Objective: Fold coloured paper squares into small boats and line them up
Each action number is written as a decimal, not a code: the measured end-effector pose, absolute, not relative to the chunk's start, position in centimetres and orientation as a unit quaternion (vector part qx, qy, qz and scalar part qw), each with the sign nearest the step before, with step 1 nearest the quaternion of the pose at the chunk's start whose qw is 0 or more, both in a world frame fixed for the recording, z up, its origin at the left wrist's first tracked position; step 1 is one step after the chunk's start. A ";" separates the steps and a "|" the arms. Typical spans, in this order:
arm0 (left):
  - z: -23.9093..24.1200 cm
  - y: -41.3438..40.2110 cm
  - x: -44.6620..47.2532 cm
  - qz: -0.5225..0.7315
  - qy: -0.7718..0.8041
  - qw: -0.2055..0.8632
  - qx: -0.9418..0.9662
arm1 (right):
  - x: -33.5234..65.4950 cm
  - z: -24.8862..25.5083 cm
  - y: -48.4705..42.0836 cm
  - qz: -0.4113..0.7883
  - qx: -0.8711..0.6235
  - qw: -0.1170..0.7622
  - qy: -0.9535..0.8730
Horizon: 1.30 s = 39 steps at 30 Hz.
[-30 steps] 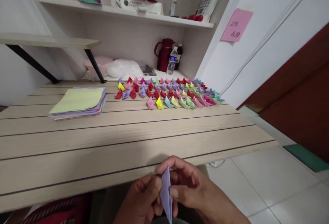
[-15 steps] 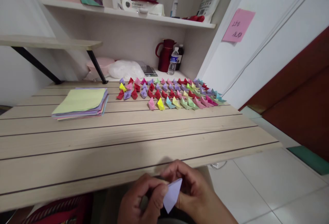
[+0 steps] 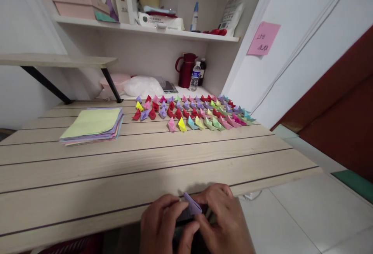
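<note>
My left hand [image 3: 163,223] and my right hand [image 3: 223,221] meet just below the near edge of the wooden table [image 3: 145,168]. Both pinch a small folded purple paper piece [image 3: 192,204] between fingers and thumbs. The paper lies nearly flat, one corner pointing up and left. Something dark sits under the hands; I cannot make out what it is. On the far half of the table stand several rows of small folded paper boats [image 3: 192,112] in red, purple, pink, yellow and green. A stack of coloured paper sheets [image 3: 93,125] lies at the left.
At the back are a dark red jug [image 3: 185,69], a water bottle [image 3: 194,77], a pink bowl [image 3: 115,83] and a white plastic bag [image 3: 142,86]. A shelf [image 3: 145,30] above holds boxes and bottles. A pink note [image 3: 264,38] sticks to the white door. Tiled floor lies at the right.
The purple paper went from upright to lying nearly flat between both hands, and the hands closed in over it. The camera tilted slightly, so the table scene sits lower.
</note>
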<state>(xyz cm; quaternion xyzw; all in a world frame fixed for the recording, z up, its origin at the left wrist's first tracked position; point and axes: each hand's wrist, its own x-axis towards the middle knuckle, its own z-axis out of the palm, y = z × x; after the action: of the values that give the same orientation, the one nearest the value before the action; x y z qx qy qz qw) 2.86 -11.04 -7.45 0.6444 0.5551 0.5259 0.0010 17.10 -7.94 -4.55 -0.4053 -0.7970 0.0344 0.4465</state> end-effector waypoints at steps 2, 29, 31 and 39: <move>-7.7 -10.4 2.5 0.488 0.550 -0.056 0.675 | 16.8 -4.6 -7.6 0.024 -0.421 0.436 -0.795; -7.8 -9.3 1.9 0.343 0.492 -0.163 0.783 | 20.9 -4.6 -7.1 0.132 -0.402 0.365 -0.829; -7.5 -9.0 1.5 0.327 0.479 -0.158 0.799 | 21.3 -4.8 -7.1 0.099 -0.406 0.363 -0.833; -6.7 -8.6 0.1 0.319 0.440 -0.167 0.823 | 21.9 -4.9 -7.2 0.068 -0.395 0.349 -0.847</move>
<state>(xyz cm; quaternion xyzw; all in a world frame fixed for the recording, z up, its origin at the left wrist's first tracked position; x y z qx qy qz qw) 0.09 -8.64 -6.66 0.8228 0.4395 0.3194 -0.1665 21.91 -7.17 -4.88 -0.3949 -0.8470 0.0683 0.3493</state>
